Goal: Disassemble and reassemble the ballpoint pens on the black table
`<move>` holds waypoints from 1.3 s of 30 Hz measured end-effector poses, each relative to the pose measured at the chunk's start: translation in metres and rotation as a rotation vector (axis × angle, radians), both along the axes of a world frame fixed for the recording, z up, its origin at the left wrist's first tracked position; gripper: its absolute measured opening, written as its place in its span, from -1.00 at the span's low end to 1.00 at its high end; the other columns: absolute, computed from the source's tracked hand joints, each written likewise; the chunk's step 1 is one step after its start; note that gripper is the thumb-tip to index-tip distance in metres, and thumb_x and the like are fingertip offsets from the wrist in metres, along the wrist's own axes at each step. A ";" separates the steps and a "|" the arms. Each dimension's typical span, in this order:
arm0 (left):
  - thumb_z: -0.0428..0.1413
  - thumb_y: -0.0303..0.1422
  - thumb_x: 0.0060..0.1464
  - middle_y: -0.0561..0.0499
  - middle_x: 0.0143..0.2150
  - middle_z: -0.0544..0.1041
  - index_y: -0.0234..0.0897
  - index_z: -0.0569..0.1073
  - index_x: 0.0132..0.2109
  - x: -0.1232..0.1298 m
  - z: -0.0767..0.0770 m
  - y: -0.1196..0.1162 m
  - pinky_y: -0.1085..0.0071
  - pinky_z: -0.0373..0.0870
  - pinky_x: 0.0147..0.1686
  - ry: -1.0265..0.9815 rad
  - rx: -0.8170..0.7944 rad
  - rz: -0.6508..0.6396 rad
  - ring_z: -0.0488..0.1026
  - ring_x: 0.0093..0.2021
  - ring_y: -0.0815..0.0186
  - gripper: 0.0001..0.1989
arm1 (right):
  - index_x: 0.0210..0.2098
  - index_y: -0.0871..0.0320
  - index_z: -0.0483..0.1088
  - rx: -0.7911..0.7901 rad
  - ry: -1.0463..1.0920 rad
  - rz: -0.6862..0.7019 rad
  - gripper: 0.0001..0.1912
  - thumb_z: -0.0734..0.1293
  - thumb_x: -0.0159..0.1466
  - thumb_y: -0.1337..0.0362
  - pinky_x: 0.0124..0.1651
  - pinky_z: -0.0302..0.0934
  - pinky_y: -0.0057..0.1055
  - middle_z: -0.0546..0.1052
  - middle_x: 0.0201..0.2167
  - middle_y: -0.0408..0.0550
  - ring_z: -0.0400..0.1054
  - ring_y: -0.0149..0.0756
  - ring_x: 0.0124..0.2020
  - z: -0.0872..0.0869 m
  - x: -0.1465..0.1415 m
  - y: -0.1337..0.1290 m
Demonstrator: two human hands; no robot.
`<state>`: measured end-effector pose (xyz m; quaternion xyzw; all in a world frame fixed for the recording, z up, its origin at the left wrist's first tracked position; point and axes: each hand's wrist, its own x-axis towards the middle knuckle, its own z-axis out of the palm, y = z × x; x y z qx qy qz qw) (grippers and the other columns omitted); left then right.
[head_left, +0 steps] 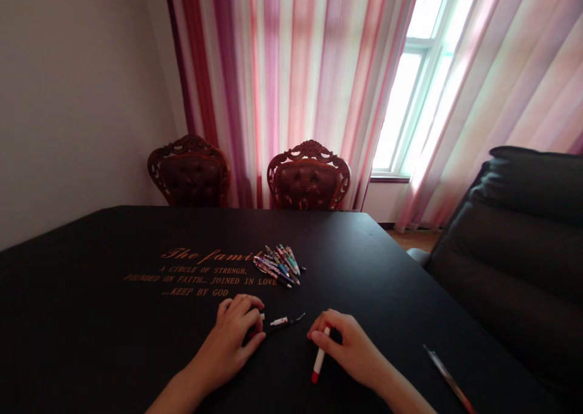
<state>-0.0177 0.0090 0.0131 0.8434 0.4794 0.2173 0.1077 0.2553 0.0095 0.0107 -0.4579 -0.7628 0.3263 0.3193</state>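
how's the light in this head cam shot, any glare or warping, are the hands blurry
In the head view, the window burns out to white glare and backlights the curtains, leaving the black table, left hand and right hand fairly dim; the wide lens bows the table's edges; the hands and the red-and-white pen show little blur.

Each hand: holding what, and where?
Right hand pinches a red-and-white pen near its upper end. Left hand closes on a small white-tipped item, mostly hidden, so the hold point can't be told.
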 end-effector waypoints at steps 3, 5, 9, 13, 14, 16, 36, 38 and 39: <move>0.13 -0.46 0.09 0.00 0.00 0.43 -0.16 0.40 -0.29 0.001 0.000 0.000 0.09 0.12 0.06 -0.006 -0.004 -0.017 0.29 0.08 0.12 -0.92 | -0.46 0.12 0.37 0.065 0.060 0.034 -0.81 0.30 0.27 0.22 -0.03 0.23 -0.26 0.57 -0.22 -0.03 0.40 -0.18 -0.12 0.000 0.002 0.000; 0.13 -0.46 0.09 0.00 0.00 0.44 -0.16 0.41 -0.29 0.001 0.000 0.000 0.09 0.12 0.06 -0.014 -0.010 -0.023 0.30 0.07 0.12 -0.92 | -0.44 0.11 0.37 0.063 0.093 0.078 -0.82 0.30 0.28 0.21 0.15 0.13 -0.16 0.54 -0.04 -0.01 0.29 -0.11 0.11 -0.001 0.002 -0.001; 0.13 -0.46 0.09 0.02 -0.01 0.44 -0.16 0.41 -0.31 -0.001 0.004 0.000 0.10 0.13 0.05 -0.026 -0.027 -0.028 0.31 0.06 0.13 -0.92 | -0.37 0.11 0.40 -0.027 0.076 0.108 -0.86 0.32 0.26 0.20 0.20 0.10 -0.10 0.51 0.03 0.02 0.24 -0.08 0.19 -0.005 0.001 -0.001; 0.10 -0.43 0.12 -0.01 -0.01 0.45 -0.16 0.43 -0.30 -0.004 0.007 0.000 0.09 0.14 0.05 -0.039 -0.041 -0.036 0.31 0.06 0.11 -0.95 | -0.40 0.11 0.39 -0.041 0.056 0.030 -0.84 0.31 0.26 0.18 0.06 0.23 -0.15 0.56 -0.07 0.03 0.40 -0.10 0.00 -0.007 0.003 0.002; 0.10 -0.42 0.13 -0.01 -0.01 0.45 -0.16 0.43 -0.29 -0.004 0.007 0.000 0.08 0.14 0.05 -0.041 -0.043 -0.034 0.31 0.06 0.11 -0.95 | -0.40 0.11 0.39 -0.047 0.055 0.012 -0.84 0.31 0.26 0.18 0.04 0.24 -0.16 0.57 -0.09 0.02 0.42 -0.10 -0.03 -0.007 0.003 0.002; 0.11 -0.40 0.12 -0.01 -0.02 0.45 -0.16 0.43 -0.29 -0.002 0.004 0.000 0.09 0.15 0.04 -0.041 -0.037 -0.019 0.31 0.05 0.11 -0.97 | -0.39 0.11 0.40 -0.070 0.058 0.001 -0.84 0.31 0.25 0.17 0.04 0.23 -0.17 0.57 -0.09 0.01 0.41 -0.10 -0.02 -0.006 0.002 0.000; 0.13 -0.20 0.13 0.02 -0.13 0.49 -0.11 0.50 -0.21 -0.032 -0.009 0.021 0.18 0.20 -0.04 -0.091 -0.075 0.072 0.37 -0.07 0.16 -0.86 | -0.41 0.09 0.41 0.106 -0.133 -0.334 -0.97 0.35 0.11 0.30 -0.24 0.16 -0.33 0.47 -0.40 -0.13 0.32 -0.21 -0.30 -0.027 0.026 0.026; 0.14 -0.22 0.12 0.03 -0.16 0.50 -0.12 0.50 -0.24 -0.032 -0.010 0.022 0.17 0.19 -0.02 -0.161 -0.104 0.081 0.37 -0.08 0.16 -0.88 | -0.40 0.09 0.42 0.128 -0.198 -0.285 -0.94 0.35 0.10 0.35 -0.20 0.16 -0.31 0.48 -0.37 -0.13 0.32 -0.20 -0.26 -0.027 0.022 0.023; 0.14 -0.22 0.12 0.03 -0.18 0.50 -0.14 0.50 -0.25 -0.031 -0.009 0.023 0.18 0.20 -0.03 -0.231 -0.133 0.095 0.38 -0.09 0.16 -0.88 | -0.39 0.08 0.42 0.132 -0.223 -0.269 -0.93 0.34 0.10 0.36 -0.19 0.15 -0.30 0.48 -0.38 -0.14 0.32 -0.20 -0.27 -0.027 0.020 0.022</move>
